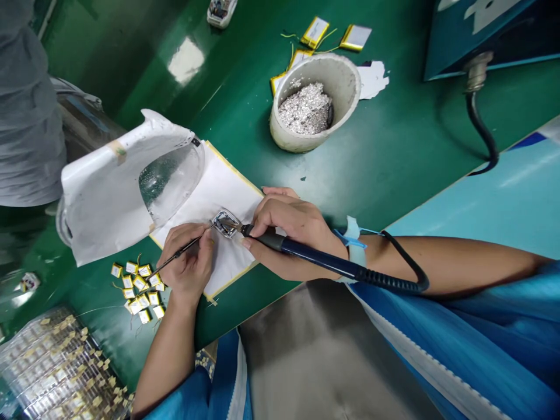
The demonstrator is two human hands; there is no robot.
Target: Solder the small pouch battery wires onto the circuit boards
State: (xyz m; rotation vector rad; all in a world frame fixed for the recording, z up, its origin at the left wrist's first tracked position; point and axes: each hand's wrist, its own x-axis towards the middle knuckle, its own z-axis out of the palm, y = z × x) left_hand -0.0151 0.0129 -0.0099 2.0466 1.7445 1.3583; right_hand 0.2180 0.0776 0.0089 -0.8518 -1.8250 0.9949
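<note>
My right hand grips a soldering iron with a dark blue handle, its tip pointing left into a small open electronic device. The device has a pale rim and a circuit inside, and lies on white paper edged with yellow tape. At the device's left edge, my left hand is closed around a thin dark tool, apparently tweezers. Whether the tool's tip touches the device is too small to tell. Both hands are close to the paper.
A clear-windowed white shield leans over the paper's left side. Beyond it stands a grey pot of silvery scraps, near several yellow-edged battery cells. Small battery cells and a packed tray lie left. A blue box has a cable.
</note>
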